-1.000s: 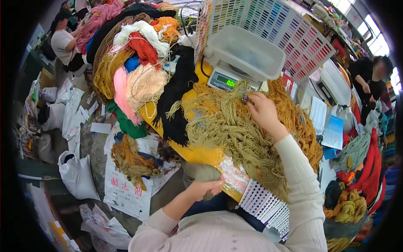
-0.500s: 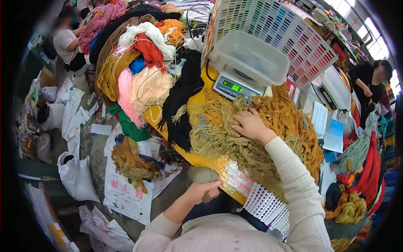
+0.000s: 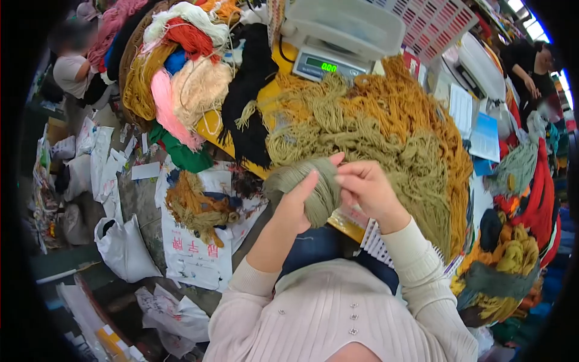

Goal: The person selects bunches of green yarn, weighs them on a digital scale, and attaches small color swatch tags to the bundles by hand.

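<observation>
A thick grey-green bundle of yarn (image 3: 321,188) is in my left hand (image 3: 295,205), which wraps around it in front of my chest. Against the bundle's right side, the fingers of my right hand (image 3: 375,194) are pinched together; any strand between them is too fine to make out. Just beyond both hands spreads a loose heap of olive-green yarn (image 3: 374,142), with rust-orange yarn (image 3: 446,175) along its right side. Behind the heap, a digital scale (image 3: 330,67) carries a translucent plastic tub (image 3: 347,30).
Many-coloured skeins (image 3: 199,90) pile up at the left, with black yarn (image 3: 248,96) beside them. A colour chart (image 3: 431,24) stands behind the tub. White sacks (image 3: 125,247) lie on the floor. One person (image 3: 75,69) is at far left, another (image 3: 531,78) at far right.
My right hand has left the yarn heap and come to the bundle. My left hand has raised the bundle toward the heap. The scale display went from 0.01 to 0.00.
</observation>
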`<action>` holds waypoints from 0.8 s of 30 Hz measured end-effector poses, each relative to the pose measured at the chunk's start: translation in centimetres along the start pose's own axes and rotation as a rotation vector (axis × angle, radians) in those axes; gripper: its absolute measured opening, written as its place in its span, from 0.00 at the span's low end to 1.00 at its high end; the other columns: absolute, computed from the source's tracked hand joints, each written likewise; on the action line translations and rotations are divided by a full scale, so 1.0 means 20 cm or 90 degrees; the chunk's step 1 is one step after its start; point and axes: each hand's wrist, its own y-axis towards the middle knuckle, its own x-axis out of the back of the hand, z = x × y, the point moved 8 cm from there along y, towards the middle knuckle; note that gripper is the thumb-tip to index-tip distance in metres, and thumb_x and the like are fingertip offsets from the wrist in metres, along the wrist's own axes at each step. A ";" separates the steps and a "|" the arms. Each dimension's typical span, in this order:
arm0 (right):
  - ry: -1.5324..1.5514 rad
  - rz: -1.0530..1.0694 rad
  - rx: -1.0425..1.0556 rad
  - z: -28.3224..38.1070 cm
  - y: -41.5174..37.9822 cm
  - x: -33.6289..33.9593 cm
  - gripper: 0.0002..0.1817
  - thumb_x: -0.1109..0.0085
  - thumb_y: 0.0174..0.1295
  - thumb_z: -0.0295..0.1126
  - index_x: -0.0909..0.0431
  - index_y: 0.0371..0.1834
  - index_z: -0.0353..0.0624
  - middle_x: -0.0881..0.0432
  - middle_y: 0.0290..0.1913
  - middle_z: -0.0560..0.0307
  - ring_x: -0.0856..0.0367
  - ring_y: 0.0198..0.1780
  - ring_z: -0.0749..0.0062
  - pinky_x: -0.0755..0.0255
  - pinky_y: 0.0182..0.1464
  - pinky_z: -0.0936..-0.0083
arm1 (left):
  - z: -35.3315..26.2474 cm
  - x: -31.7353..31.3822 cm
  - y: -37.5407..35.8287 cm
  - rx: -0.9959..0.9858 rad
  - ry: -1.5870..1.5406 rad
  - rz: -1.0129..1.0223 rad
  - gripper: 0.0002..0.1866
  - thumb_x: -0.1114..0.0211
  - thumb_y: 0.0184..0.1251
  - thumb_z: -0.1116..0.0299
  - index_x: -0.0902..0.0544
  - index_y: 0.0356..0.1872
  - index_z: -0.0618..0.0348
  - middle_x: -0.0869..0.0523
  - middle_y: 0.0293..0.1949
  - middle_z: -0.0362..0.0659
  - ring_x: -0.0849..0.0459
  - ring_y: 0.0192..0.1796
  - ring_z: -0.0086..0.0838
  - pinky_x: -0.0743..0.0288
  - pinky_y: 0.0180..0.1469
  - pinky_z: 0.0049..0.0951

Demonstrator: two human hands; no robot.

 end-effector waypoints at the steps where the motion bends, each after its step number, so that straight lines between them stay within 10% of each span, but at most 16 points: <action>1: 0.050 -0.009 0.018 0.00 -0.01 0.03 0.06 0.50 0.53 0.25 0.26 0.29 0.33 0.28 0.15 0.63 0.34 0.15 0.87 0.43 0.16 0.91 | 0.00 0.00 -0.02 0.013 -0.056 0.016 0.28 0.59 0.62 0.57 0.44 0.56 0.70 0.36 0.55 0.52 0.33 0.54 0.35 0.39 0.54 0.34; 6: -0.068 -0.043 0.100 -0.04 -0.08 0.02 0.06 0.51 0.52 0.23 0.25 0.30 0.32 0.26 0.16 0.61 0.31 0.16 0.84 0.39 0.18 0.90 | 0.06 -0.01 -0.08 -0.041 0.238 -0.016 0.25 0.58 0.61 0.62 0.41 0.54 0.73 0.30 0.48 0.51 0.29 0.49 0.33 0.36 0.50 0.32; 13: 0.193 -0.031 0.049 -0.02 -0.17 -0.01 0.07 0.48 0.50 0.23 0.24 0.31 0.32 0.26 0.17 0.60 0.30 0.16 0.84 0.37 0.18 0.89 | 0.09 -0.03 -0.10 0.015 -0.080 -0.032 0.18 0.49 0.56 0.74 0.33 0.48 0.70 0.25 0.40 0.47 0.25 0.40 0.27 0.32 0.44 0.25; 16: -0.025 -0.023 0.084 -0.02 -0.17 -0.02 0.06 0.49 0.51 0.23 0.25 0.31 0.32 0.26 0.17 0.59 0.30 0.16 0.83 0.36 0.18 0.89 | 0.08 -0.08 -0.10 -0.017 0.016 0.003 0.18 0.50 0.57 0.73 0.33 0.48 0.70 0.25 0.40 0.48 0.25 0.41 0.27 0.32 0.43 0.24; 24: 0.130 -0.056 0.094 -0.05 -0.18 0.02 0.06 0.51 0.52 0.22 0.25 0.31 0.33 0.25 0.19 0.58 0.31 0.16 0.84 0.38 0.18 0.90 | 0.12 0.01 -0.10 -0.011 0.041 -0.050 0.18 0.53 0.60 0.69 0.34 0.49 0.71 0.27 0.44 0.50 0.27 0.46 0.33 0.33 0.47 0.30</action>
